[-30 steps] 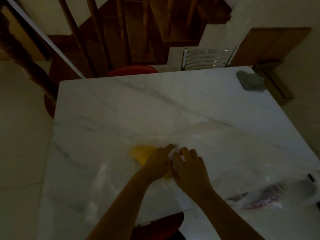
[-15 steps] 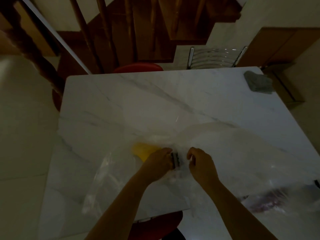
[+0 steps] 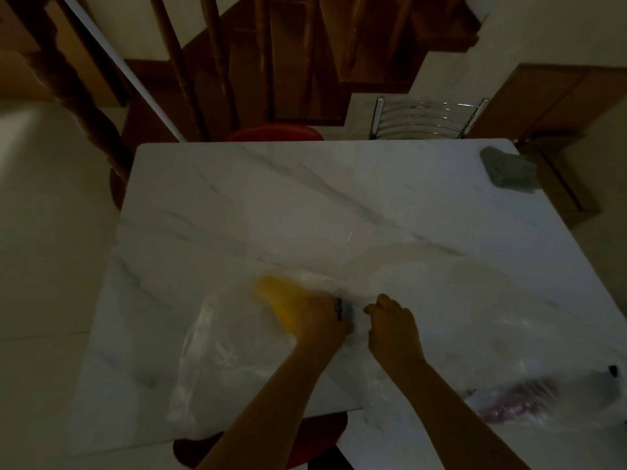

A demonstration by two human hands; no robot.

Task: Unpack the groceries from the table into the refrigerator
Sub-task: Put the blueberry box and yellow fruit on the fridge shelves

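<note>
Groceries: a yellow item [image 3: 281, 300] lies on the marble table [image 3: 305, 205] near its front edge, inside or under a clear plastic bag [image 3: 217, 361] (blur makes it hard to say which). You have both hands over this spot.

Your left hand [image 3: 322, 320] sits on the right end of the yellow item, fingers curled down over it; it appears to grip the item through the plastic. A small dark object [image 3: 338, 308] shows at the fingertips of that hand, too blurred to identify.

Your right hand [image 3: 393, 329] is just beside the left, apart by a narrow gap. Its fingers are curled in; whether they pinch the thin plastic film cannot be told from this view.

The clear bag spreads left of your forearms toward the table's front edge, crumpled and flat. A second clear bag [image 3: 529, 398] lies at the front right of the table, with something reddish-purple [image 3: 509, 407] visible inside it.

Other notes:
- Grey folded cloth [image 3: 509, 173] on the far right corner of the table, well apart from your hands.
- Red stool [image 3: 276, 133] at the far edge of the table; another red seat [image 3: 319, 439] below the front edge, between your forearms.
- Chrome chair back [image 3: 427, 118] behind the far edge, to the right.
- Wooden staircase [image 3: 271, 56] in the background.
- Lighting dim; fine detail lost.
</note>
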